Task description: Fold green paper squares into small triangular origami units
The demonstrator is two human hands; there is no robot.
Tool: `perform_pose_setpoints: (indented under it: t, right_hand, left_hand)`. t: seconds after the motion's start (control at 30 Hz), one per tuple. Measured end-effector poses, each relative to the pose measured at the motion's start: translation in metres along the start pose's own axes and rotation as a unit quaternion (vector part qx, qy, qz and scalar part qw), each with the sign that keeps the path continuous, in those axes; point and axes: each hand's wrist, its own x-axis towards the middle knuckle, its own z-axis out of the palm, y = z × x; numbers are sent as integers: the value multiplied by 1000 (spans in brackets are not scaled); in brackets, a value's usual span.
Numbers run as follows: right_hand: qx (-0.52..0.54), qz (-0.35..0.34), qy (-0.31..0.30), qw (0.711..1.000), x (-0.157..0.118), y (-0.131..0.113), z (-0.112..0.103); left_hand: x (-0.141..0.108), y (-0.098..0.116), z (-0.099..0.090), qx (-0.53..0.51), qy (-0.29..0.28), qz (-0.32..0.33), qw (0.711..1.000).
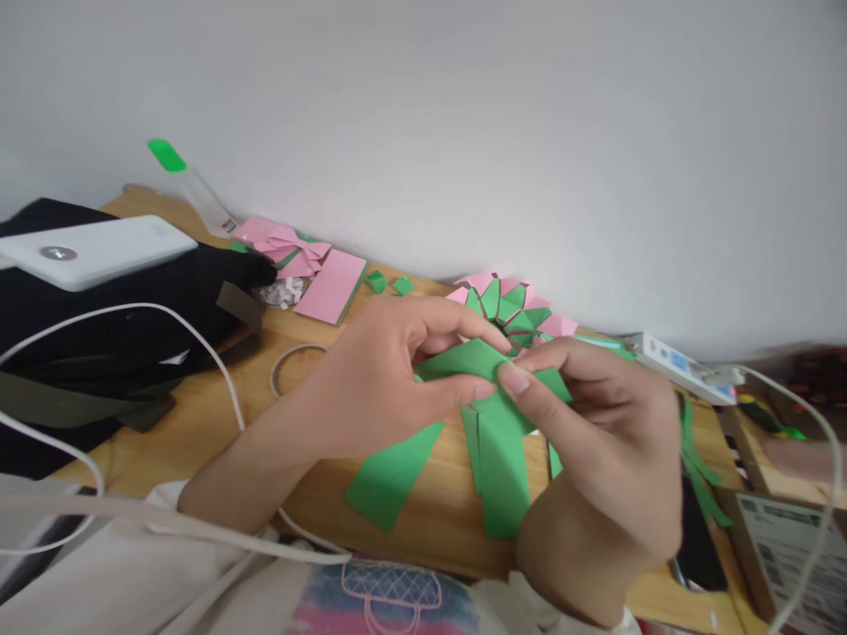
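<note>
Green paper strips (504, 459), folded and crossed over one another, hang between my hands above the wooden table. My left hand (397, 379) pinches the top left of the folded paper between thumb and fingers. On the right side, my right hand (595, 423) presses its thumb on the same paper near the crossing, the index finger behind it. A loose-looking green strip end (393, 476) slants down to the left; whether it joins the held piece is hidden. Behind the hands sits a round pink and green folded-paper form (513, 304), partly covered by my fingers.
Pink paper sheets (333, 285) and folded pink pieces (291, 247) lie at the back left. A white power bank (99, 251) rests on black cloth (132, 309). A power strip (685, 366) and green strips (701, 467) are right. White cables cross the left side.
</note>
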Motion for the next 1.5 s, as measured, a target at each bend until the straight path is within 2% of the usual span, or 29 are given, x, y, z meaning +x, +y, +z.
perform_pose_setpoints:
  t: [0.1, 0.17, 0.27, 0.4, 0.5, 0.6, 0.83, 1.0, 1.1, 1.2, 1.3, 1.4, 1.5]
  right_hand:
    - [25, 17, 4, 1000, 1, 0, 1]
    - [56, 28, 28, 998, 1, 1, 2]
    - [111, 34, 71, 991, 0, 5, 3]
    - [134, 39, 90, 986, 1, 7, 3]
    - [132, 43, 115, 984, 2, 7, 4]
    - [144, 43, 107, 983, 3, 8, 4]
    - [181, 54, 56, 980, 1, 8, -1]
    - [216, 38, 49, 974, 2, 7, -1]
    - [207, 27, 59, 976, 2, 7, -1]
    - [178, 21, 58, 982, 1, 8, -2]
    - [149, 10, 66, 987, -1, 8, -2]
    - [124, -4, 82, 989, -3, 7, -1]
    - [88, -31, 84, 992, -4, 5, 0]
  left_hand:
    - [0, 0, 0, 65, -32, 11, 997]
    - [1, 1, 0, 65, -27, 11, 997]
    - [3, 4, 2, 9, -6, -3, 1000]
    - [5, 6, 5, -85, 49, -53, 994]
    - [7, 4, 5, -115, 19, -64, 991]
    - [9, 1, 3, -112, -19, -51, 992]
    - [10, 3, 0, -108, -17, -30, 994]
    - [6, 2, -3, -113, -38, 5, 993]
    - [5, 1, -3, -123, -54, 16, 991]
    - [3, 0, -3, -137, -52, 0, 989]
    - [1, 0, -5, -102, -44, 0, 994]
    - [1, -1, -7, -78, -60, 16, 995]
    - [3, -2, -5, -68, -45, -1, 997]
